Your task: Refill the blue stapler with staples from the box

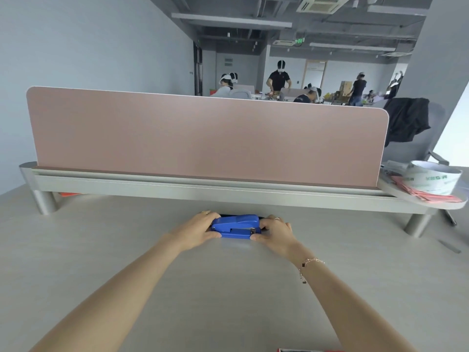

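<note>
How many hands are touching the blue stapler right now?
2. The left hand wraps the blue stapler at its left end; the right hand holds its right end. Both press it against the table.

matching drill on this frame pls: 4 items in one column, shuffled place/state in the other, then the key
Items:
1. stapler
2. left hand
3. roll of tape
4. bracelet

Places/states:
A. on the round shelf at the right end of the divider rail
B. on the right wrist
C. lying on the desk, gripped at both ends
D. wrapped around the stapler's left end

Pairs: 1-C, 2-D, 3-A, 4-B

The right hand holds the stapler's other end.
</note>
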A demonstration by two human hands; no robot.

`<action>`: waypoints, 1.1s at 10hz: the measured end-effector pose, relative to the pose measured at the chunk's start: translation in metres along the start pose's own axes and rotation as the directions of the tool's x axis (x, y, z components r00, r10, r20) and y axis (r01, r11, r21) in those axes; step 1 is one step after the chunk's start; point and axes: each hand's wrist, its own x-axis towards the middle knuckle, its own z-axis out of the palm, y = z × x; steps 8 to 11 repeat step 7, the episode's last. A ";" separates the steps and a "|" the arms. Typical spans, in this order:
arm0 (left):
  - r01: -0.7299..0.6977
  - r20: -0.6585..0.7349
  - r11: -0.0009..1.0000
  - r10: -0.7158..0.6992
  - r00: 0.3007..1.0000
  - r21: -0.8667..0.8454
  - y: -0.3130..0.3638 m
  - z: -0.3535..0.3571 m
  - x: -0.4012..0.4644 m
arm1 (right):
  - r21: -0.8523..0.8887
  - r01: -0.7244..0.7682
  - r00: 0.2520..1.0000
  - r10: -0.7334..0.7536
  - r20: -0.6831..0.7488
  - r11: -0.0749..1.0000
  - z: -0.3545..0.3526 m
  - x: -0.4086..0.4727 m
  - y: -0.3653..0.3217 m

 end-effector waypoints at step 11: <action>0.139 -0.111 0.971 -0.163 0.980 -0.195 0.001 0.007 -0.016 | -0.023 -0.072 0.995 0.070 -0.068 0.997 0.004 -0.014 -0.007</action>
